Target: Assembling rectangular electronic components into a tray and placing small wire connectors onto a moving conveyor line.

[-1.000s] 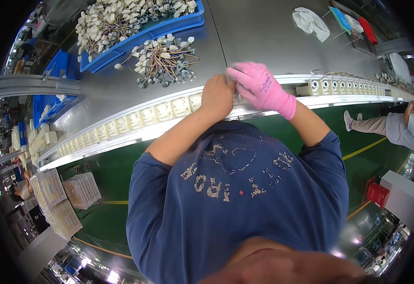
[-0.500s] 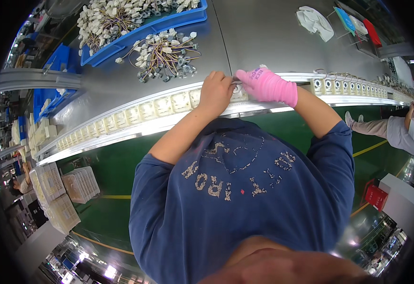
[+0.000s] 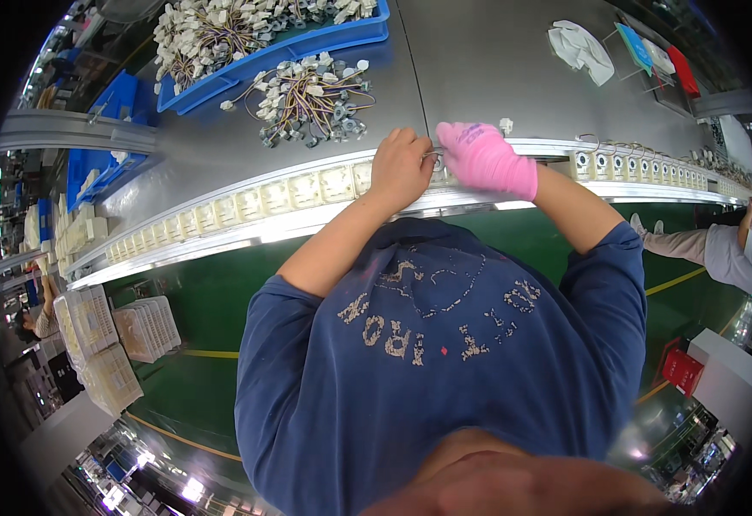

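My bare left hand [image 3: 402, 169] is closed over the rail, its fingertips pinching a thin wire [image 3: 432, 154]. Close beside it, my right hand [image 3: 486, 161], in a pink glove, has its fingers bent and pressed together over the same spot; what they grip is hidden. Under and around both hands runs a row of cream-white square housings [image 3: 304, 191] set in a long metal rail [image 3: 221, 243]. To the right, other housings [image 3: 618, 165] carry round dark-centred parts and wires. A small white connector [image 3: 506, 125] shows just beyond the glove.
Beyond my left hand lies a pile of wire harnesses [image 3: 311, 96] with white connectors, in front of a blue bin [image 3: 281, 69] heaped with more. A white cloth [image 3: 580, 52] lies at far right. White crates [image 3: 92, 344] stand on the floor at left; another person [image 3: 733, 249] is at right.
The gloved hand has turned slightly and drawn in against the left hand's fingertips. The white connector, earlier partly behind the glove, now shows apart from it. The whole view has shifted a little.
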`<state>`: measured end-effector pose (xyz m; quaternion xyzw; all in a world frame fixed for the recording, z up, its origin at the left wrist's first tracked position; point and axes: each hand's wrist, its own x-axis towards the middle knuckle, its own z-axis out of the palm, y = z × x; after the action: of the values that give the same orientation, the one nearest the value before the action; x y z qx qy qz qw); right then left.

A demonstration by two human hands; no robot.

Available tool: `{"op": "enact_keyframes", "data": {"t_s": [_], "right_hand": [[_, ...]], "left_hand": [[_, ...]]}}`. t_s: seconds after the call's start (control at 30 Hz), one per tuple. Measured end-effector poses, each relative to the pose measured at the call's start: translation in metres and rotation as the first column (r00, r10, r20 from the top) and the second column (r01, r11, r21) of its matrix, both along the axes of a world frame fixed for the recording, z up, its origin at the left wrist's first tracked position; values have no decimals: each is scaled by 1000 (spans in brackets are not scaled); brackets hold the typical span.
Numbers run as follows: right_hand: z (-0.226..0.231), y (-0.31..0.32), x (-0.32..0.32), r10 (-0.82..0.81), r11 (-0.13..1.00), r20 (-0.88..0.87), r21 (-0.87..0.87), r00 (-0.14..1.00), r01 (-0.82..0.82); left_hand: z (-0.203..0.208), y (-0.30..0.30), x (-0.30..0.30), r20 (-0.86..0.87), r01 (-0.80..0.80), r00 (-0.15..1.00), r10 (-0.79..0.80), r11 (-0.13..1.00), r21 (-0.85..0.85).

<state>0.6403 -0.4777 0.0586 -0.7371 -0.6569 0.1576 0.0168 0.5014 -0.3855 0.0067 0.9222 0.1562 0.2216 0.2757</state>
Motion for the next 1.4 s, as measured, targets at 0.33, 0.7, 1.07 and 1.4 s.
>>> {"op": "enact_keyframes", "data": {"t_s": [0.33,0.7,1.07,1.4], "right_hand": [[12,16,-1,333,942,333,-86,882,-324],[4,15,2,236,969,263,12,936,-248],[-9,12,12,-32,956,-274,271,961,109],[-1,26,19,-72,891,-415,381,907,245]], "left_hand": [[0,-4,7,-43,-121,992,119,991,-55],[7,-2,-4,-44,-22,999,21,999,-25],[-23,208,-36,-691,-437,563,453,873,217],[61,280,-60,-74,-363,907,415,679,-638]]}}
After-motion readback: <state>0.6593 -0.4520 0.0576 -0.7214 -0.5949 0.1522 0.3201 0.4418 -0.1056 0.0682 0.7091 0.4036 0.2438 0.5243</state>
